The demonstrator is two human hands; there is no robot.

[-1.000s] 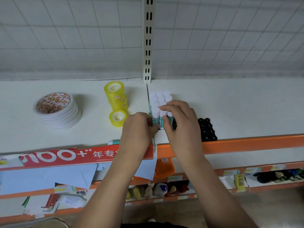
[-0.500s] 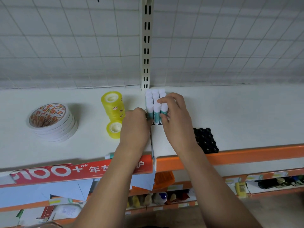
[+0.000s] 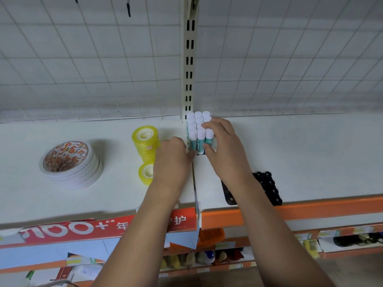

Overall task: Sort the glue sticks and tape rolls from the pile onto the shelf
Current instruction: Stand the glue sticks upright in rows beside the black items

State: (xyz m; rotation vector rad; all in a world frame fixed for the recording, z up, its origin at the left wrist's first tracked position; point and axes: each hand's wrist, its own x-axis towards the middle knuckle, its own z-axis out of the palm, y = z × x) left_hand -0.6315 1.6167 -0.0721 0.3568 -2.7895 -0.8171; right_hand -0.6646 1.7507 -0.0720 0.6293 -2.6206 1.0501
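While the glue sticks [image 3: 198, 131] stand packed at frame centre, at the rear of the shelf [image 3: 310, 154], the block is clasped by the right hand [image 3: 223, 150]; the grip of the left hand [image 3: 172, 156] cannot be determined. Even pressure should be applied, with the sticks held upright.

Bright even light, soft shadows, edges bowed (wide lens), slightly soft

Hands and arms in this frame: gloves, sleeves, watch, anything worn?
Nothing worn that shows. The left hand and right hand are bare: no gloves, rings or tape. The left forearm and right forearm are bare down to the bottom edge of the frame, with no sleeve, cuff, watch or band in view.
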